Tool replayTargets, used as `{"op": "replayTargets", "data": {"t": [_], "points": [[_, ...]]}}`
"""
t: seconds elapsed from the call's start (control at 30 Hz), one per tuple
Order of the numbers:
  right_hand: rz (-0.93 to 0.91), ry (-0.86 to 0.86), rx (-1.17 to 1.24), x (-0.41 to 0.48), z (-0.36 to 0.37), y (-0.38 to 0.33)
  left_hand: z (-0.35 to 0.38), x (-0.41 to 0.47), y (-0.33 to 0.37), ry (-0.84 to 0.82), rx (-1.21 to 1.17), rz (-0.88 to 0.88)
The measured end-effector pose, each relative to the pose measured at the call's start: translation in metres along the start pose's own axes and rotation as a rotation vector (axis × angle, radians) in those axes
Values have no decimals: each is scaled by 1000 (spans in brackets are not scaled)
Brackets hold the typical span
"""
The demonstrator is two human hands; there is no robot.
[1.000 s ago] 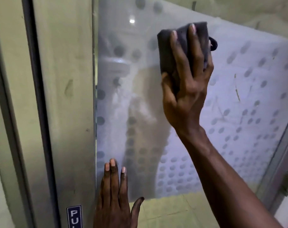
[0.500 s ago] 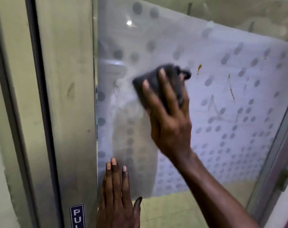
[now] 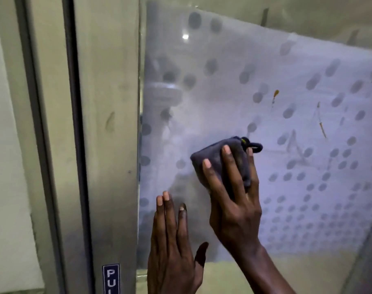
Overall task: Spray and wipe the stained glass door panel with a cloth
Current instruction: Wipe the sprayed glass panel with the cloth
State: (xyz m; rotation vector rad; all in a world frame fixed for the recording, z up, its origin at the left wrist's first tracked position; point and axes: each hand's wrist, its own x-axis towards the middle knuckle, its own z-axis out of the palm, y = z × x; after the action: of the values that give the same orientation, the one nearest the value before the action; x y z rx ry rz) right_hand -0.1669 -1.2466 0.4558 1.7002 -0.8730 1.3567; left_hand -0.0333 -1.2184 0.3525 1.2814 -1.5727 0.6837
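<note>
The glass door panel (image 3: 265, 71) fills the right of the view, frosted with a pattern of grey dots. Brown streaks (image 3: 275, 96) and a longer brown streak (image 3: 321, 124) mark it up and to the right of the cloth. My right hand (image 3: 233, 198) presses a folded dark grey cloth (image 3: 219, 158) flat against the glass near the panel's middle, fingers spread over it. A small loop hangs off the cloth's upper right corner. My left hand (image 3: 172, 240) lies flat and open on the glass lower left, holding nothing. No spray bottle is in view.
A brushed metal door stile (image 3: 108, 145) runs down the left of the glass, with a blue "PULL" label (image 3: 111, 279) at its foot. A dark seam and a second metal frame (image 3: 38, 124) stand further left. Another frame edge (image 3: 367, 262) slants at lower right.
My right hand has slid the cloth down and to the left across the glass, from near the top of the panel to its middle. My left hand has stayed flat on the glass.
</note>
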Motion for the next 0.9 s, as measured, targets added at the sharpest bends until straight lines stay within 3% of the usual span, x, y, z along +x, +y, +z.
{"op": "replayTargets", "data": {"t": [0.23, 0.33, 0.5, 0.6, 0.9], "points": [[143, 159, 50, 139, -14, 49, 3, 0, 9, -44, 27, -35], [147, 162, 82, 111, -3, 30, 9, 2, 24, -13, -26, -7], [21, -41, 54, -17, -5, 23, 19, 3, 22, -17, -20, 36], [-8, -70, -20, -39, -13, 34, 20, 3, 19, -11, -9, 51], [112, 144, 68, 141, -23, 74, 40, 4, 55, -1, -78, 105]]}}
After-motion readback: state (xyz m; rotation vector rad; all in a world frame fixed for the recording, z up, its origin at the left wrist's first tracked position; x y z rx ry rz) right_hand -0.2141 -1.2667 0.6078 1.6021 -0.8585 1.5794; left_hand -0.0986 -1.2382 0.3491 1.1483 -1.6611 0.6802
